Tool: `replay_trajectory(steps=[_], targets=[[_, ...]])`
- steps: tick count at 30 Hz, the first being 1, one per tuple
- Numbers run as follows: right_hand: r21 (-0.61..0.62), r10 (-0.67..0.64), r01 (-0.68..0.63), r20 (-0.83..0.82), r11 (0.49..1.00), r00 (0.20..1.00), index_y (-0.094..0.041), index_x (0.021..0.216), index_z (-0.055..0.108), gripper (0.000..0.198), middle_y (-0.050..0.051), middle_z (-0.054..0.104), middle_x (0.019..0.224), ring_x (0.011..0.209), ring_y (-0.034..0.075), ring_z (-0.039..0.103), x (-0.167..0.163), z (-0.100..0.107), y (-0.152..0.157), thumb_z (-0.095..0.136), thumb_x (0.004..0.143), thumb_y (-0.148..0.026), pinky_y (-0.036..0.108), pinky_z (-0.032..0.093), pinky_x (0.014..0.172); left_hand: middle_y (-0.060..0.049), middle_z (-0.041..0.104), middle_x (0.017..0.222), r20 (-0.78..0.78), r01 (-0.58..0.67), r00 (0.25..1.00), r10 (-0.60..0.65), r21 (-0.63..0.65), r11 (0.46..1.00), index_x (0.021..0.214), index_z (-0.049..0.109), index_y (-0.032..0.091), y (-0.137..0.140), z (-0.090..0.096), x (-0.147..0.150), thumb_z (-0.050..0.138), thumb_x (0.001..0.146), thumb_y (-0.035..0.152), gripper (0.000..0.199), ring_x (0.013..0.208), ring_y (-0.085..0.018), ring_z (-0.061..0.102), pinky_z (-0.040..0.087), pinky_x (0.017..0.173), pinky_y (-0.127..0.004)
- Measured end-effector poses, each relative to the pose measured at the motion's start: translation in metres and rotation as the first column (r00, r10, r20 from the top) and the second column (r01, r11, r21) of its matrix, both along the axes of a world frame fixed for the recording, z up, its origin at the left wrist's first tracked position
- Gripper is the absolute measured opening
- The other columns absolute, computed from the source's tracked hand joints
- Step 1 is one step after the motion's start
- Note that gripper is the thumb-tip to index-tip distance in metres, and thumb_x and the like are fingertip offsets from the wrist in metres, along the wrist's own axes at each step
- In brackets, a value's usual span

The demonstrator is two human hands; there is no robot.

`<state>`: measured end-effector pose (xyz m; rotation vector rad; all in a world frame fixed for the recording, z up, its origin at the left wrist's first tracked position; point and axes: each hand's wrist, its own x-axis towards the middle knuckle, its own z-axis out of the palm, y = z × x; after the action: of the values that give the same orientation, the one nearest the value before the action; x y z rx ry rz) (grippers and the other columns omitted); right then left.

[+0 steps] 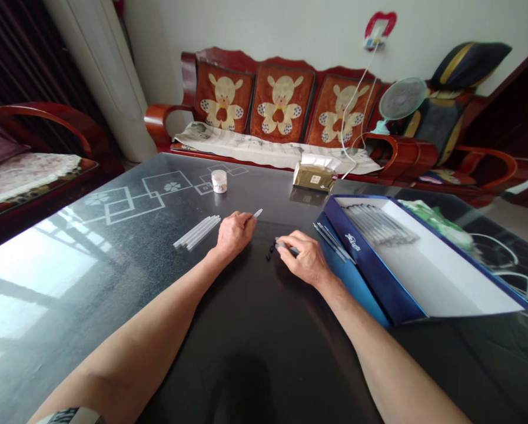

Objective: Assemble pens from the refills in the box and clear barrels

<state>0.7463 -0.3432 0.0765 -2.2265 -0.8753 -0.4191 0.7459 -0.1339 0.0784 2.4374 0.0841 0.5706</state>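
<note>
Hands [236, 234] hold pen parts [258, 213] near a box [381, 277] with illegible lettering [352, 242].

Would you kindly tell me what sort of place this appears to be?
Probably a home living room: a wooden sofa with bear-patterned cushions, an electric fan and a tissue pack suggest it.

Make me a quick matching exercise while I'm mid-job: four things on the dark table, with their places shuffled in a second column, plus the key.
Things
1. slim translucent white tubes
2. small black pieces
3. open blue box with a white interior
4. small round white jar

Places
A. on the far side of the left hand, standing alone
B. between the two hands
C. to the right of the right hand
D. lying to the left of the left hand

Pairs: 1-D, 2-B, 3-C, 4-A
</note>
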Motion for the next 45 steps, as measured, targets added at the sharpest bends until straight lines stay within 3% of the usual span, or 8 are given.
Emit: replay_trajectory(steps=[2, 4, 7, 12, 24, 31, 38, 45], targets=[[-0.188, -0.002, 0.020, 0.095, 0.982, 0.995, -0.022, 0.091, 0.070, 0.017, 0.005, 0.065, 0.085, 0.081, 0.019, 0.059, -0.002, -0.004, 0.000, 0.059, 0.079, -0.021, 0.033, 0.044, 0.080, -0.006, 0.065, 0.089, -0.003, -0.090, 0.996, 0.092, 0.190, 0.978, 0.093, 0.069, 0.020, 0.003, -0.002, -0.001, 0.048, 0.091, 0.037, 0.027, 0.078, -0.017, 0.063, 0.043, 0.067, -0.024], [-0.263, -0.025, 0.063, 0.145, 0.963, 0.989, -0.021, 0.101, 0.068, 0.025, 0.006, 0.065, 0.091, 0.086, 0.022, 0.058, -0.004, -0.006, 0.000, 0.062, 0.076, -0.022, 0.036, 0.043, 0.082, -0.007, 0.064, 0.097, -0.031, -0.125, 0.990, 0.140, 0.293, 0.948, 0.102, 0.067, 0.022, 0.005, -0.003, -0.002, 0.047, 0.092, 0.037, 0.027, 0.082, -0.018, 0.063, 0.043, 0.067, -0.025], [-0.256, 0.002, 0.044, 0.177, 0.966, 0.984, -0.019, 0.111, 0.063, 0.036, 0.010, 0.062, 0.110, 0.102, 0.025, 0.055, -0.006, -0.008, 0.002, 0.065, 0.076, -0.027, 0.039, 0.041, 0.090, -0.008, 0.063, 0.103, -0.055, -0.145, 0.983, 0.178, 0.371, 0.917, 0.111, 0.061, 0.024, 0.005, -0.003, -0.003, 0.046, 0.092, 0.036, 0.027, 0.088, -0.020, 0.062, 0.045, 0.070, -0.026], [-0.276, 0.157, -0.104, 0.177, 0.956, 0.972, -0.023, 0.107, 0.066, 0.024, 0.007, 0.056, 0.129, 0.121, 0.026, 0.045, -0.005, -0.011, 0.007, 0.060, 0.084, -0.029, 0.044, 0.034, 0.100, -0.011, 0.061, 0.103, -0.037, -0.215, 0.966, 0.258, 0.442, 0.871, 0.100, 0.065, 0.020, 0.014, 0.002, -0.004, 0.046, 0.091, 0.033, 0.025, 0.101, -0.027, 0.056, 0.047, 0.077, -0.032], [-0.168, 0.162, -0.136, 0.152, 0.976, 0.975, -0.021, 0.094, 0.068, 0.015, 0.008, 0.064, 0.115, 0.111, 0.024, 0.053, 0.002, -0.020, 0.006, 0.056, 0.084, -0.019, 0.043, 0.038, 0.098, -0.010, 0.063, 0.107, -0.082, -0.244, 0.942, 0.326, 0.498, 0.832, 0.089, 0.070, 0.021, 0.058, 0.002, -0.033, 0.053, 0.082, 0.030, 0.021, 0.109, -0.032, 0.051, 0.041, 0.092, -0.044], [-0.152, 0.146, -0.123, 0.149, 0.981, 0.978, -0.020, 0.108, 0.063, 0.027, 0.010, 0.060, 0.121, 0.114, 0.025, 0.052, 0.000, -0.017, 0.006, 0.060, 0.081, -0.018, 0.043, 0.039, 0.099, -0.014, 0.056, 0.128, -0.133, -0.264, 0.923, 0.362, 0.467, 0.844, 0.129, 0.051, 0.019, 0.076, -0.005, -0.049, 0.055, 0.083, 0.045, 0.053, 0.118, -0.033, 0.049, 0.041, 0.095, -0.048], [-0.170, 0.157, -0.134, 0.130, 0.976, 0.979, -0.022, 0.099, 0.067, 0.020, 0.007, 0.063, 0.117, 0.111, 0.022, 0.054, 0.008, -0.023, 0.007, 0.052, 0.087, -0.016, 0.041, 0.041, 0.098, -0.008, 0.058, 0.130, -0.196, -0.193, 0.935, 0.296, 0.419, 0.887, 0.126, 0.054, 0.022, 0.082, -0.015, -0.032, 0.042, 0.091, 0.033, 0.039, 0.119, -0.025, 0.052, 0.042, 0.099, -0.037], [-0.139, 0.126, -0.113, 0.087, 0.984, 0.988, -0.022, 0.097, 0.068, 0.022, 0.007, 0.064, 0.116, 0.110, 0.020, 0.058, 0.018, -0.024, 0.011, 0.053, 0.085, -0.012, 0.039, 0.043, 0.098, -0.007, 0.062, 0.123, -0.167, -0.170, 0.947, 0.275, 0.466, 0.868, 0.127, 0.055, 0.025, 0.090, -0.017, -0.012, 0.045, 0.089, 0.035, 0.041, 0.114, -0.025, 0.056, 0.046, 0.093, -0.035]])
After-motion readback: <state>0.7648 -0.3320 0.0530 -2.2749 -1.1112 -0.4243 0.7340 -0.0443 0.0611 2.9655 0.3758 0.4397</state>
